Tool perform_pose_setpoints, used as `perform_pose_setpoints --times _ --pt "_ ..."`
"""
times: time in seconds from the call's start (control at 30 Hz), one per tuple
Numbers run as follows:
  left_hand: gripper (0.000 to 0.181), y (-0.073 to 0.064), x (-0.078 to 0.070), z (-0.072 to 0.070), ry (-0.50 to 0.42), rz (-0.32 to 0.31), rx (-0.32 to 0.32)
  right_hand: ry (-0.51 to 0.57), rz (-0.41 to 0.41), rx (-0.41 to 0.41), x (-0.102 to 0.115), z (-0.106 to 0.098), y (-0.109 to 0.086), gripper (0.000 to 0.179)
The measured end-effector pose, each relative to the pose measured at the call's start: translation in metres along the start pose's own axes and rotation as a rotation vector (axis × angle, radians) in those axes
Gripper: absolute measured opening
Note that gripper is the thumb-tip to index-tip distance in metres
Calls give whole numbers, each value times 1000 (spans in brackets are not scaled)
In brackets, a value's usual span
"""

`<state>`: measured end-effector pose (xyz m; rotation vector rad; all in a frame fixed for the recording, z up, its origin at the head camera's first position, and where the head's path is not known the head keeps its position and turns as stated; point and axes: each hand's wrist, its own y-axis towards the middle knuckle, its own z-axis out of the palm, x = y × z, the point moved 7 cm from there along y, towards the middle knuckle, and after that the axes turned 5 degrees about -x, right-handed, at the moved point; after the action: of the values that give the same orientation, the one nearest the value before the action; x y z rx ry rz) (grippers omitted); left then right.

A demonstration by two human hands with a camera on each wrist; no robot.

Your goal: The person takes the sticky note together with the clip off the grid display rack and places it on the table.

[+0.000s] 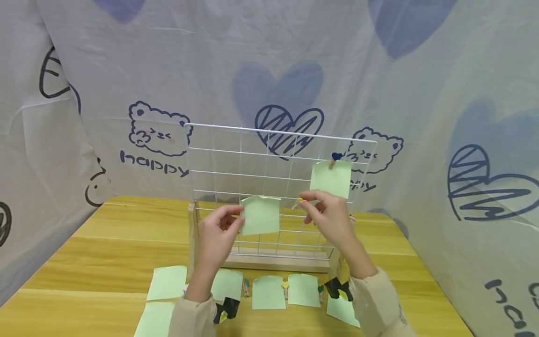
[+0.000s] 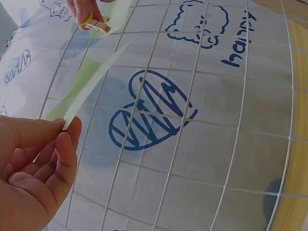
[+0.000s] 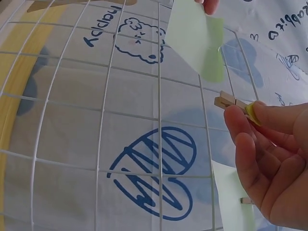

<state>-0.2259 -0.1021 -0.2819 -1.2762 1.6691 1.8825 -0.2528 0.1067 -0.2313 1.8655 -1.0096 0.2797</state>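
Note:
My left hand pinches a pale green sticky note by its left edge, in front of the white wire grid. In the left wrist view the note is seen nearly edge-on, its top part folded over. Between thumb and fingers, my right hand pinches a small wooden clothespin with a yellow decoration, just right of the note. Another green note hangs at the grid's upper right under a clothespin with a dark blue heart.
The grid stands in a wooden base on a wood-grain table. Several green notes lie before it, with small clothespins between some of them. Behind hangs a white curtain with heart and bear drawings.

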Motion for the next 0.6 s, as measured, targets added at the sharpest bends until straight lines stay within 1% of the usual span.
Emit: perform_pose_setpoints --times 0.1,0.2,0.33,0.6 --pt "15 -2 0 -2 35 14 -6 -17 7 2 -2 0 -4 14" --pt "14 -5 2 -5 26 17 -9 -42 11 1 -4 3 -7 14" --pt "13 -9 6 -6 -2 -17 -2 -27 29 7 -7 8 -11 13" --pt "9 -19 15 -8 -10 -69 26 52 84 8 -19 13 -20 8"
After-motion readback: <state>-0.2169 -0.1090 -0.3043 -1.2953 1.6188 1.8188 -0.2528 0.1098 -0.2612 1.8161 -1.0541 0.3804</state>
